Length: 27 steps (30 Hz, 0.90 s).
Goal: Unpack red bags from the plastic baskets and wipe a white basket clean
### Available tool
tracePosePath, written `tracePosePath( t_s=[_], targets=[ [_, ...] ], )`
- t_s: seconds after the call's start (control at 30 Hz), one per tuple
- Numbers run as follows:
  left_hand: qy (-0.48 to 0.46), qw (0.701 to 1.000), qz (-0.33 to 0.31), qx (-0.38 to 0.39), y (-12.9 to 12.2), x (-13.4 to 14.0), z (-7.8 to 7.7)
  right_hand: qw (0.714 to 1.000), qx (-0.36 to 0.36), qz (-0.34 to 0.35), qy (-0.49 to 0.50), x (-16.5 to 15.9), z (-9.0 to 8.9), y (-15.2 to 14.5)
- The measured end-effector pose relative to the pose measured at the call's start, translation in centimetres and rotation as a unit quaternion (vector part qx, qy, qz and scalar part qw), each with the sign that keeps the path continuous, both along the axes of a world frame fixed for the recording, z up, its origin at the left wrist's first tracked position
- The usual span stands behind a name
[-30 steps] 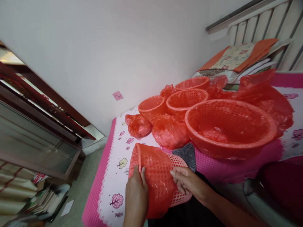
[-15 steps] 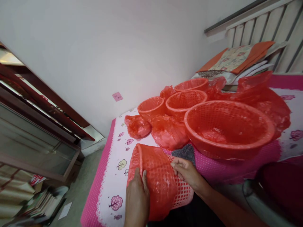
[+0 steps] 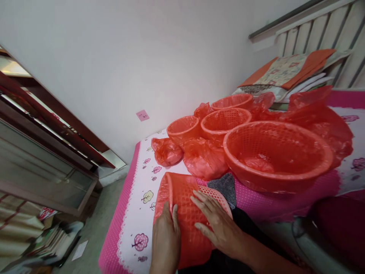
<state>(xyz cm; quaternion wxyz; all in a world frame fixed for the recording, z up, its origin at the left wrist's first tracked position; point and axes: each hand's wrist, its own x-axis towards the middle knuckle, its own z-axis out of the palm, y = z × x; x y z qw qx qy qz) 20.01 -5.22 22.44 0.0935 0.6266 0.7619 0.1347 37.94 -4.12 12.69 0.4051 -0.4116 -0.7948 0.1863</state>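
Observation:
A red plastic basket (image 3: pixel 221 196) lies tilted on its side near me, its mouth facing left. Thin red plastic bag film (image 3: pixel 188 243) is folded over the rim and covers much of the outer wall; the holed base end is bare. My left hand (image 3: pixel 165 239) grips the basket's rim, thumb outside, its other fingers partly hidden. Flat against the film-covered wall lies my right hand (image 3: pixel 218 224), fingers stretched and slightly spread. Just beyond the basket is a dark grey cloth (image 3: pixel 224 186).
A large red basket (image 3: pixel 278 177) stands at right, with smaller red baskets (image 3: pixel 225 131) behind. Red bagged bundles (image 3: pixel 205 160) sit on the patterned bedspread (image 3: pixel 134 217). Folded textiles (image 3: pixel 291 72) are stacked by the headboard. A dark red chair seat (image 3: pixel 339 228) is at lower right.
My right hand has left its pinch at the film's edge near the base and now rests spread on the basket's side. The left hand keeps its hold on the rim.

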Motion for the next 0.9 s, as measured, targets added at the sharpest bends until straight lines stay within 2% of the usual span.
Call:
tracePosePath(
  t_s=[0.2, 0.43, 0.73, 0.9],
  targets=[
    [-0.015, 1.000, 0.008, 0.006, -0.2, -0.3, -0.1, 0.999, -0.008, -0.023, 0.046, 1.6, -1.9, 1.4],
    [-0.048, 0.999, 0.007, 0.026, -0.3, -1.7, -1.1, 0.994, -0.101, 0.005, 0.038, 3.9, -3.7, 2.5],
    [-0.087, 0.995, -0.015, 0.043, -1.3, -3.3, -1.8, 0.993, -0.113, 0.007, -0.015, 4.2, -1.9, 2.0],
    [-0.136, 0.990, -0.012, 0.020, -2.4, -4.0, -2.2, 0.994, -0.107, -0.008, -0.024, 3.8, -1.9, 1.5]
  ],
)
